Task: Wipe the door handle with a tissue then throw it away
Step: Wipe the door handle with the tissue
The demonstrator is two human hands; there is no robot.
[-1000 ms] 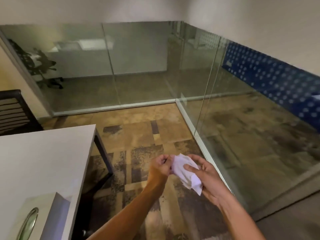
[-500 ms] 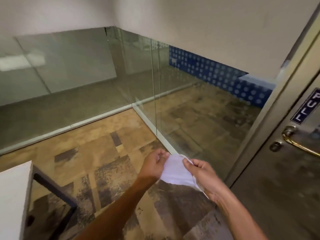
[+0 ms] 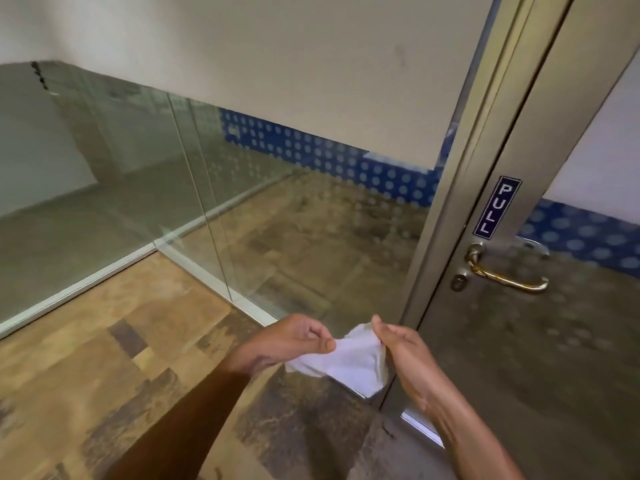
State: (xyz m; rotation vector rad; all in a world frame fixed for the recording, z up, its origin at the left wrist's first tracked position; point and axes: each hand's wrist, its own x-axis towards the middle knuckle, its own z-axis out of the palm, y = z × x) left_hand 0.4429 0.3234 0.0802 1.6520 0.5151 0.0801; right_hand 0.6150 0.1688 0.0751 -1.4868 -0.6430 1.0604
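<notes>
A white tissue (image 3: 349, 362) hangs stretched between both hands at the lower middle. My left hand (image 3: 291, 341) pinches its left edge with thumb and fingers. My right hand (image 3: 401, 348) grips its right edge. The brass lever door handle (image 3: 509, 277) sits on the glass door (image 3: 540, 358) at the right, above and to the right of my hands and apart from them. A small keyhole (image 3: 459, 281) is just left of the handle.
A blue PULL sticker (image 3: 497, 207) is on the metal door frame (image 3: 460, 188) above the handle. Glass partition walls (image 3: 242, 209) run along the left and middle. Patterned carpet (image 3: 121, 358) covers the floor.
The view has swung right: the white table has dropped out of sight and the door with its handle has come fully into view. Both hands have kept hold of the tissue and spread it wider.
</notes>
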